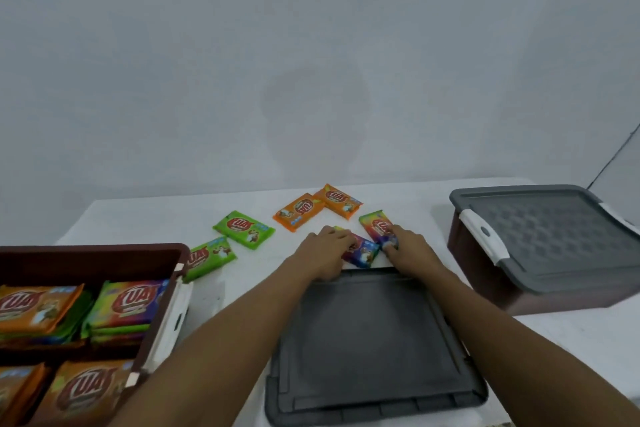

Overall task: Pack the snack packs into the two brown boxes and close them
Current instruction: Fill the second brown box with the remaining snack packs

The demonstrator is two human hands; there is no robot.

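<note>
Beyond the far edge of the loose grey plastic lid, at table centre: both hands gather the two rainbow-printed packs. The left hand has its fingers bent over the left end of the nearer rainbow-printed foil snack pack. The right hand pinches the near end of the farther rainbow-printed foil snack pack, which lies just right of the first. Blur hides whether the two packs touch.

Step in hand, as judged: lift both packs and carry them left to the open brown plastic box, whose compartments hold stacked packs. Each pack is best taken by a sealed end, thumb under and fingers over, so the slick foil cannot slide. Both should be raised above the box wall before crossing it, then laid flat on a stack, no higher than the rim, so the lid can seat.

The green foil snack packs and orange foil snack packs lie loose on the white table, left of and beyond the hands. The closed brown plastic box with grey lid, at right, appears finished.
</note>
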